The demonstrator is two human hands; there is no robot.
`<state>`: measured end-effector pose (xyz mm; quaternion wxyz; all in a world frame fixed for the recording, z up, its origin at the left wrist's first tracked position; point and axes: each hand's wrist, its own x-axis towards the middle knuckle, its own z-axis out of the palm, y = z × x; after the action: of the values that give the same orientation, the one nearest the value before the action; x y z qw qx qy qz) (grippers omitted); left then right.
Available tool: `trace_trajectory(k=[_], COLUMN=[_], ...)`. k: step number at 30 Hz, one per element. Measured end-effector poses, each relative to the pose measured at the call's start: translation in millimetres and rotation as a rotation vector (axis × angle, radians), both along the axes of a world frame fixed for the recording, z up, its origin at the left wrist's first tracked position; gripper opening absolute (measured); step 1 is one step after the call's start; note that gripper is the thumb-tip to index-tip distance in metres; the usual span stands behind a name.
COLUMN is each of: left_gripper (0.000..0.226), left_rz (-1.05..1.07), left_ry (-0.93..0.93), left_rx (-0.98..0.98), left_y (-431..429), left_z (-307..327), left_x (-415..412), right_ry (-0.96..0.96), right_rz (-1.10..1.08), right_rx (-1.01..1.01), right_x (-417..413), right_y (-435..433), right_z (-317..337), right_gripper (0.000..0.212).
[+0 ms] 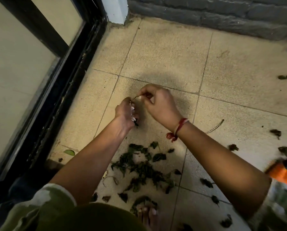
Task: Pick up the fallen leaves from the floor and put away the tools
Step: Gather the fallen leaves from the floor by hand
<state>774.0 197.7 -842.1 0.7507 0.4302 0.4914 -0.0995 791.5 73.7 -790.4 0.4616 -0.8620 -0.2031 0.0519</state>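
Observation:
A heap of dark green fallen leaves (144, 167) lies on the beige tiled floor (164, 52) below my forearms. My left hand (125, 113) is curled around a few dark leaf bits, one poking out at its heel. My right hand (157, 104) pinches a thin stem (137, 97) right beside the left hand's fingertips. A red thread bracelet circles my right wrist. Scattered single leaves (283, 77) lie farther right. An orange and black tool (283, 170), blurred, sits at the right edge.
A black-framed glass door (56, 84) runs along the left. A dark grey wall base (222, 19) closes the far side. A loose twig (215, 126) lies right of my wrist. My bare toes (147, 212) stand among leaves at the bottom.

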Motion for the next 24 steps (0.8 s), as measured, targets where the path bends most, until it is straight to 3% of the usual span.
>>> trace_trajectory(k=[5,10,12,15,17,20,24], left_gripper=[0.025,0.029,0.031,0.030,0.035,0.035,0.033], left_rz=[0.005,-0.157,-0.218,-0.321,-0.342,-0.358,-0.479], left_ry=[-0.147,-0.200,-0.207,-0.168,-0.095,-0.034,-0.060], left_rx=[-0.422,-0.479,-0.463,-0.406,-0.333,-0.221,-0.078], left_y=[-30.3,-43.7,-53.1,-71.4,-84.5,-108.8,-141.6], left_z=[10.8,14.0,17.3,24.1,22.4,23.6,37.6], left_x=[-4.4,-6.5,-9.9,-11.3,-12.5,-11.0,12.0], right_ry=[-0.044,-0.052,0.094,0.437,0.587,0.636,0.724], right_rz=[-0.005,-0.178,-0.315,-0.455,-0.505,-0.478,-0.390], right_rx=[-0.228,-0.360,-0.271,-0.072,-0.005,0.025,0.281], right_x=[-25.8,-36.8,-34.4,-25.8,-24.4,-28.3,-19.9], right_y=[0.3,-17.0,-27.1,-50.2,-63.2,-82.0,-120.3], right_z=[6.2,16.4,16.6,10.7,4.5,-3.7,4.3], right_gripper=[0.010,0.007,0.010,0.039,0.045,0.033,0.022])
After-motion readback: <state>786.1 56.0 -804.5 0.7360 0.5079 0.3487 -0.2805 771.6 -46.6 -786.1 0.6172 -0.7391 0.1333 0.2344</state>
